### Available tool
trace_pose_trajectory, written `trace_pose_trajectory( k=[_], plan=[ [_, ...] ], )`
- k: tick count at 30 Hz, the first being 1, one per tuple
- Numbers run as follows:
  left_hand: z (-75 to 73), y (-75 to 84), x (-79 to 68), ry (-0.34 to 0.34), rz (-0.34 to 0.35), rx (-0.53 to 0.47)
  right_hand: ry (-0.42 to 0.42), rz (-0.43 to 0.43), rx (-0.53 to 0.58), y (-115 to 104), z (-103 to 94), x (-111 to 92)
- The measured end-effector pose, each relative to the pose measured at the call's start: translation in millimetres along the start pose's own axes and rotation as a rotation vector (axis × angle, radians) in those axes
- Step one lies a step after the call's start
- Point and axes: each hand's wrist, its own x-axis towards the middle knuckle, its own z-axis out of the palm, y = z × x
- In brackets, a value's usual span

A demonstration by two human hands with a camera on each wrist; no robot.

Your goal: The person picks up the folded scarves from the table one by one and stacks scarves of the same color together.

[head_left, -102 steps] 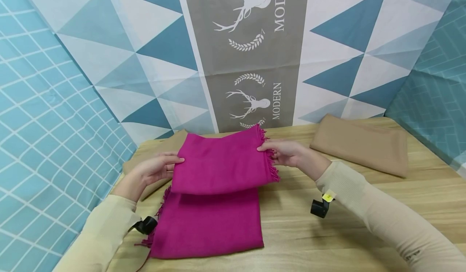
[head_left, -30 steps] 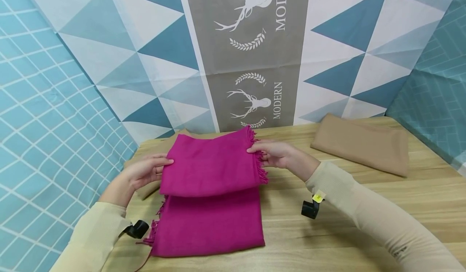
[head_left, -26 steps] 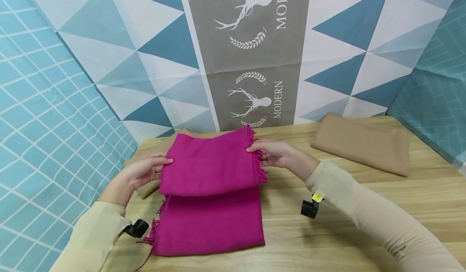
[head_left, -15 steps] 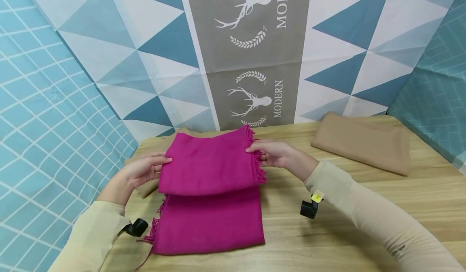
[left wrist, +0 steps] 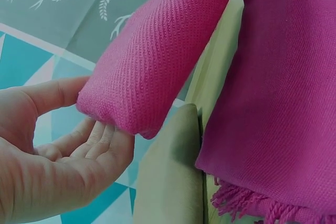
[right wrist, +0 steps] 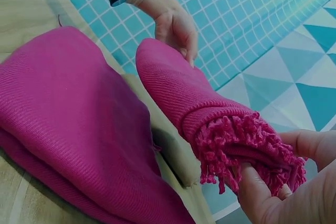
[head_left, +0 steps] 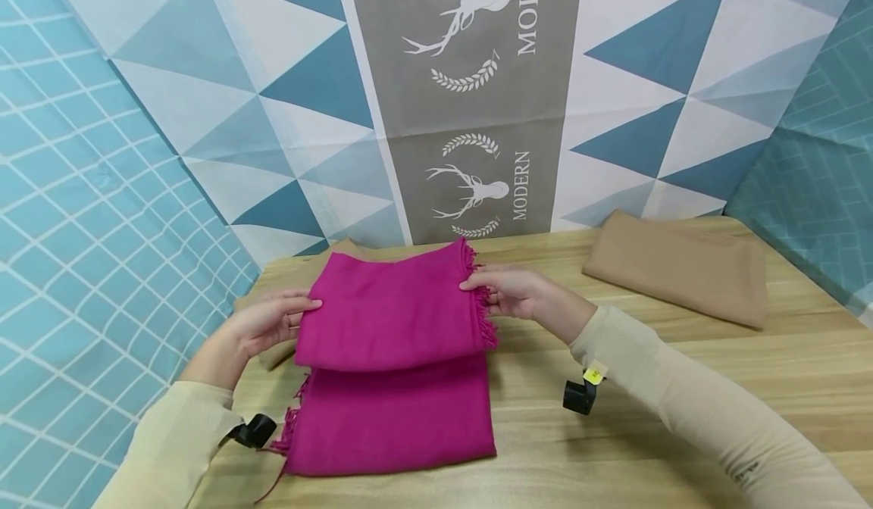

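Both hands hold up a folded magenta scarf (head_left: 389, 312) between them, above the tabletop. The left hand (head_left: 269, 321) pinches its smooth end, thumb on one face and fingers beneath, as the left wrist view shows. At the fringed end, the right hand (head_left: 514, 293) grips with the thumb on one side and fingers on the other. Below lies a flat folded magenta cloth (head_left: 395, 426) with fringe on its left side, on the table. The raised piece covers its far part, so I cannot tell whether the two are joined.
A folded tan cloth (head_left: 682, 266) lies at the table's back right. Another tan cloth (head_left: 273, 354) sits at the left, partly behind the scarf and left hand. The wooden table (head_left: 546, 456) meets patterned walls at the back and sides.
Over the last few seconds both hands have shifted the raised scarf a little left. In the last half second it has dipped slightly. The lower cloth stays nearly in place.
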Motion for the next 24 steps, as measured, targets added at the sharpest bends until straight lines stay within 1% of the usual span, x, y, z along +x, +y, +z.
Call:
trace_pose_trajectory(
  k=[7, 14, 18, 24],
  plan=[
    [-0.7, -2.7, -1.3, 0.021, -0.011, 0.031, -0.007, 0.0, -0.003, 1.0, 1.2, -0.5],
    [-2.5, -5.6, -3.2, 0.011, 0.004, 0.037, -0.011, -0.001, -0.003, 3.0, 3.4, -1.7],
    [-2.6, -7.8, -4.4, 0.021, 0.007, 0.052, -0.02, -0.007, -0.013, 4.0, 4.1, -2.1],
    [-1.7, -9.0, -6.7, 0.031, 0.004, 0.041, -0.018, -0.006, -0.015, 5.6, 4.6, -2.4]
  ],
)
